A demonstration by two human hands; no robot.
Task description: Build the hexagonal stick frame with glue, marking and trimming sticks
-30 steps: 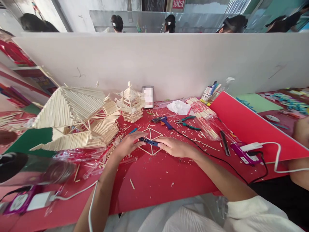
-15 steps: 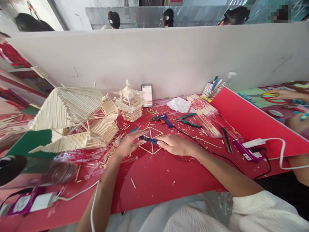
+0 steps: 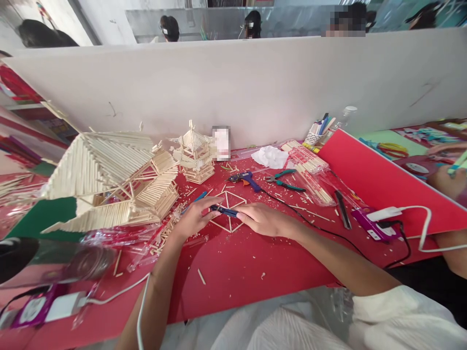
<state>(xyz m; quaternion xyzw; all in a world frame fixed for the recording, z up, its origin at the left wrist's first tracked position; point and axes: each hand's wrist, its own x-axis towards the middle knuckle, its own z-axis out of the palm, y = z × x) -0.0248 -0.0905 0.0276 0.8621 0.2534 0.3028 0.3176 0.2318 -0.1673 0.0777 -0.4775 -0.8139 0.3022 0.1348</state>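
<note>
A dark blue cutting tool [image 3: 229,212] is held level between my two hands, over a flat hexagonal frame of thin sticks [image 3: 230,229] on the red table. My left hand [image 3: 195,216] is closed at the tool's dark left end; whether it also pinches a small stick there is too small to tell. My right hand [image 3: 260,218] is closed round the tool's right end. The hands partly cover the frame. Just beyond it lies a blue glue gun [image 3: 251,181], with green-handled pliers [image 3: 288,185] to its right.
A large stick-built house [image 3: 105,160] stands at the left, a small stick pagoda [image 3: 196,155] behind the hands. Stick packets [image 3: 310,167], a cutter knife [image 3: 343,210] and a purple power box [image 3: 375,228] lie at the right. A black cable crosses the table.
My hands and the tool have hardly moved. The view has shifted slightly. At the far right, another person's hand has moved away from the yellow-handled scissors.
</note>
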